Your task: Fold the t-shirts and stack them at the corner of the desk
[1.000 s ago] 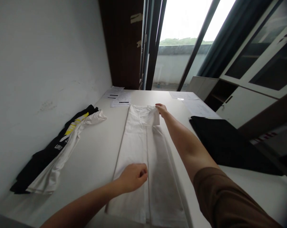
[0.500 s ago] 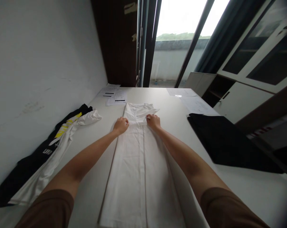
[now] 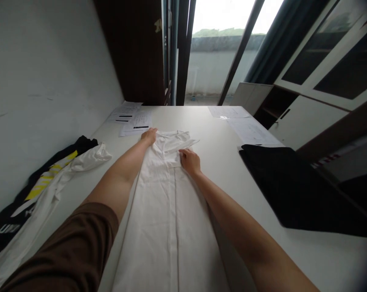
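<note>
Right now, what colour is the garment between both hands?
The garment is white; the head view shows it best.

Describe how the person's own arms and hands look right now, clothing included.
The left arm wears a plain brown sleeve, creased, ending near the elbow. The right arm is uncovered as far as the picture shows; any sleeve there is out of view. The left hand and right hand are ungloved.
</note>
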Demonstrator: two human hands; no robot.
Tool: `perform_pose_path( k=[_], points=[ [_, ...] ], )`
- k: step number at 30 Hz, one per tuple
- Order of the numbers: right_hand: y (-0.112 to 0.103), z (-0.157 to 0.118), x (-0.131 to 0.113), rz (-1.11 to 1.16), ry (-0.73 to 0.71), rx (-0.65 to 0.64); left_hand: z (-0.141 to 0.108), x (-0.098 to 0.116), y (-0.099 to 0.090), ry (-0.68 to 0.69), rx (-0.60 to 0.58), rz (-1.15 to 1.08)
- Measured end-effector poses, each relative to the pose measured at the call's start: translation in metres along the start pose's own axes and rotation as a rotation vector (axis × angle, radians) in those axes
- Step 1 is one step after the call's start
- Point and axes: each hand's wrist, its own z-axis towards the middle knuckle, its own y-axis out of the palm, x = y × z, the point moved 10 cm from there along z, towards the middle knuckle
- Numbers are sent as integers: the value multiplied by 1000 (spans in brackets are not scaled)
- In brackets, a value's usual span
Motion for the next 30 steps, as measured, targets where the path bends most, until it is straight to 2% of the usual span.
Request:
perform_pose_path(
  k=[5,11,15,18,21,23,25,28,30],
  points=[
    [-2,-1,4,45,11,24,14,-6,-3,-13,26,-18],
    [-14,-4,8,181,-6,147,19,-25,-33,-163,150,-97],
    [-9,5,13,252,-30,81,5,-33,-36,-257,132,-160],
    [-1,22,22,314,-26,-14,-23,-25,-34,-234,135,-189],
    [10,41,34,420,42,-124,-72,-4,-35,-136,155,-193],
    [15,52,39,499,103,-165,-121,18,-35,-30,132,-194],
    [18,59,43,557,173,-177,-185,56,-30,205,13,-198],
    [21,63,43,599,263,-163,-295,93,-21,344,-193,-198],
    [20,63,39,635,295,-122,-365,118,-15,487,-377,-191]
  ],
)
